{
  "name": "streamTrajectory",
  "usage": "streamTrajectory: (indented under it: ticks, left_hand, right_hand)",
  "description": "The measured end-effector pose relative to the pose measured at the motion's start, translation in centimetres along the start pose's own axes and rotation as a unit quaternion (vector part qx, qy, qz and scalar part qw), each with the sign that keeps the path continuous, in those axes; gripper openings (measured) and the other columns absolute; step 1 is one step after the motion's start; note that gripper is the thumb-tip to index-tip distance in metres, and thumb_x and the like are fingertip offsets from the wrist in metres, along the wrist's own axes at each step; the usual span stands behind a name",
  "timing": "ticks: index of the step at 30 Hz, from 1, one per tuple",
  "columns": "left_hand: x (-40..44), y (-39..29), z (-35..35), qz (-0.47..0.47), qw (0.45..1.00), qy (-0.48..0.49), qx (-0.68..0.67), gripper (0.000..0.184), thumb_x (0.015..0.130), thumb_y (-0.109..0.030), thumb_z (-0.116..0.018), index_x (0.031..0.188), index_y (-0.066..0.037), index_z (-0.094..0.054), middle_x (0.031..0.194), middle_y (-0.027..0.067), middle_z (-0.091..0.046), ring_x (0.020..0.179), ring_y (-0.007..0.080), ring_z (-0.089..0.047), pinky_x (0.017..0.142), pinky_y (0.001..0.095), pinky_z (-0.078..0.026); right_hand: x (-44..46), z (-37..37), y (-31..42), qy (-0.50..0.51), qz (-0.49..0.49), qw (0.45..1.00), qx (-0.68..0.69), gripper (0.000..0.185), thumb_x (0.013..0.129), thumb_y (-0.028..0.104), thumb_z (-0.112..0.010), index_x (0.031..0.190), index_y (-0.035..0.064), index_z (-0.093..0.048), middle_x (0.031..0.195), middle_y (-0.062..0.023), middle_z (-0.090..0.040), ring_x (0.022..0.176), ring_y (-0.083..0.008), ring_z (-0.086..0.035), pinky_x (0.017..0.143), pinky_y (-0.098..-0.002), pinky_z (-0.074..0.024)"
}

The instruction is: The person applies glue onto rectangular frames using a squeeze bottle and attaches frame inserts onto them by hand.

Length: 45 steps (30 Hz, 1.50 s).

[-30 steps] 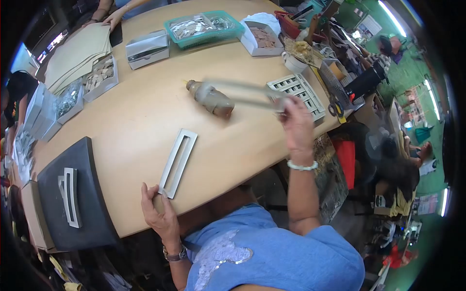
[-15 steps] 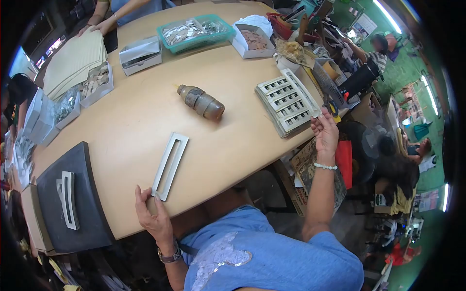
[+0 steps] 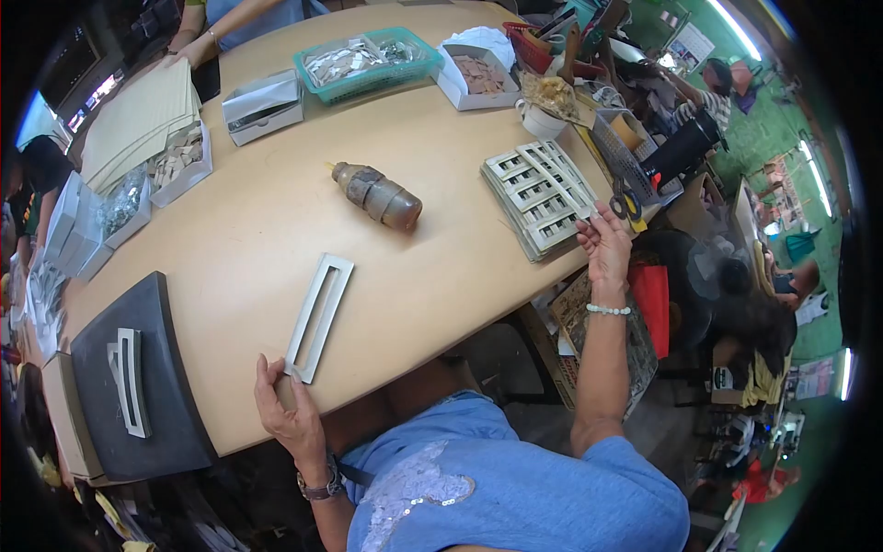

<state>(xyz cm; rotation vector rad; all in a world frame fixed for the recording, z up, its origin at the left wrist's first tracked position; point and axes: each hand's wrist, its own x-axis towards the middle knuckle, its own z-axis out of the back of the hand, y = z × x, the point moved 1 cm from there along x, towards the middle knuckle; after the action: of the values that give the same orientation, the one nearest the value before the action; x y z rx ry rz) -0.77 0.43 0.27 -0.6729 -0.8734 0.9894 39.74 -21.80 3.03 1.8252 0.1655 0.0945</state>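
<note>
A pale rectangular frame with a long slot (image 3: 335,304) lies on the table. My left hand (image 3: 290,409) pinches its near end between thumb and fingers. Over on the right, my right hand (image 3: 605,244) holds the near end of a narrow pale strip (image 3: 557,178), which lies slantwise across a stack of slotted pale panels (image 3: 524,198). A brown bottle wrapped in tape (image 3: 377,196), with a yellowish tip, rests on its side between the hands. More slotted frames (image 3: 132,382) lie on a black board (image 3: 170,405) at the left.
Along the far side stand a teal basket of small pieces (image 3: 317,87), white boxes (image 3: 276,120) and a white cup (image 3: 541,121). Scissors (image 3: 627,204) lie beyond my right hand. Another person's hands (image 3: 195,48) touch large pale sheets (image 3: 138,120) at the far left.
My right hand has carried the strip from above the bottle rightwards onto the panel stack, then shifted slightly left. My left hand remains at the slotted frame.
</note>
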Motion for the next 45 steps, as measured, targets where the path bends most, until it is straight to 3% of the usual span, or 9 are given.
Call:
streamTrajectory:
  ticks: [18,24,27,31,34,37,40,41,45]
  left_hand:
    - [-0.1,0.2,-0.2,-0.011,1.000,-0.005,0.013,0.046,0.087,0.002,-0.055,0.132,0.002,-0.045,0.108,0.0146,-0.061,0.103,0.0231,-0.057,0.095,0.0342,-0.040]
    - [-0.2,0.3,-0.2,-0.010,1.000,-0.006,0.009,0.046,0.087,0.002,-0.055,0.132,0.002,-0.046,0.109,0.0142,-0.061,0.103,0.0224,-0.057,0.095,0.0340,-0.040]
    - [-0.2,0.4,-0.1,-0.008,1.000,-0.007,0.002,0.046,0.087,0.002,-0.055,0.132,0.002,-0.046,0.109,0.0140,-0.061,0.103,0.0221,-0.057,0.095,0.0338,-0.041]
    - [-0.1,0.2,-0.3,-0.007,1.000,-0.013,0.005,0.045,0.086,0.002,-0.056,0.131,0.002,-0.047,0.109,0.0137,-0.061,0.102,0.0222,-0.058,0.094,0.0343,-0.042]
    - [-0.3,0.2,-0.2,-0.022,0.999,-0.016,0.019,0.045,0.086,0.001,-0.056,0.130,0.002,-0.048,0.108,0.0136,-0.061,0.100,0.0226,-0.058,0.093,0.0346,-0.044]
    - [0.1,0.1,-0.1,-0.048,0.998,-0.027,0.028,0.045,0.083,0.002,-0.058,0.127,0.002,-0.050,0.104,0.0139,-0.063,0.097,0.0257,-0.060,0.089,0.0364,-0.046]
    - [0.0,0.3,-0.1,-0.045,0.998,-0.034,0.019,0.044,0.082,0.001,-0.060,0.125,0.003,-0.051,0.100,0.0141,-0.063,0.094,0.0282,-0.060,0.086,0.0378,-0.046]
    - [0.0,0.3,-0.1,-0.045,0.998,-0.034,0.019,0.043,0.082,0.001,-0.060,0.125,0.003,-0.051,0.100,0.0143,-0.063,0.094,0.0285,-0.060,0.086,0.0380,-0.046]
    - [0.1,0.2,0.1,-0.053,0.998,-0.024,0.028,0.046,0.082,-0.001,-0.062,0.127,0.003,-0.050,0.102,0.0144,-0.063,0.097,0.0261,-0.060,0.088,0.0366,-0.046]
  right_hand:
    - [-2.1,-0.5,2.1,-0.027,-0.005,0.992,-0.121,0.041,0.092,0.021,-0.056,0.125,-0.0025,-0.048,0.096,-0.0124,-0.065,0.068,-0.0143,-0.066,0.052,-0.0209,-0.0500]
    - [-3.5,0.7,3.3,-0.062,0.107,0.961,-0.246,0.035,0.092,0.016,-0.054,0.121,-0.0029,-0.050,0.098,-0.0115,-0.066,0.065,-0.0079,-0.058,0.054,-0.0190,-0.0454]
    - [-4.2,-0.5,3.4,-0.059,0.187,0.959,-0.207,0.032,0.092,0.011,-0.054,0.121,-0.0028,-0.051,0.097,-0.0093,-0.065,0.067,-0.0057,-0.054,0.060,-0.0185,-0.0451]
    - [-6.5,-5.9,1.8,0.048,0.173,0.963,-0.203,0.029,0.092,0.008,-0.054,0.118,-0.0036,-0.053,0.096,-0.0059,-0.064,0.073,-0.0047,-0.054,0.065,-0.0178,-0.0456]
    - [-8.4,-11.1,-0.1,0.134,0.207,0.927,-0.282,0.034,0.089,0.012,-0.059,0.118,-0.0056,-0.053,0.097,-0.0085,-0.064,0.076,-0.0090,-0.057,0.067,-0.0213,-0.0475]
    - [-9.0,-15.4,-1.9,0.219,0.227,0.891,-0.327,0.045,0.084,0.020,-0.067,0.117,-0.0072,-0.052,0.100,-0.0154,-0.063,0.086,-0.0211,-0.061,0.076,-0.0310,-0.0498]
    - [-9.0,-18.6,-3.0,0.227,0.339,0.840,-0.358,0.055,0.079,0.028,-0.071,0.117,-0.0075,-0.052,0.106,-0.0225,-0.060,0.097,-0.0339,-0.059,0.086,-0.0398,-0.0471]
    - [-8.7,-19.2,-3.6,0.240,0.329,0.845,-0.347,0.061,0.080,0.034,-0.070,0.119,-0.0074,-0.050,0.112,-0.0243,-0.057,0.106,-0.0383,-0.055,0.091,-0.0423,-0.0440]
    - [-8.3,-20.9,-4.2,0.264,0.298,0.826,-0.400,0.065,0.080,0.037,-0.068,0.122,-0.0074,-0.047,0.116,-0.0247,-0.055,0.108,-0.0382,-0.053,0.092,-0.0421,-0.0433]
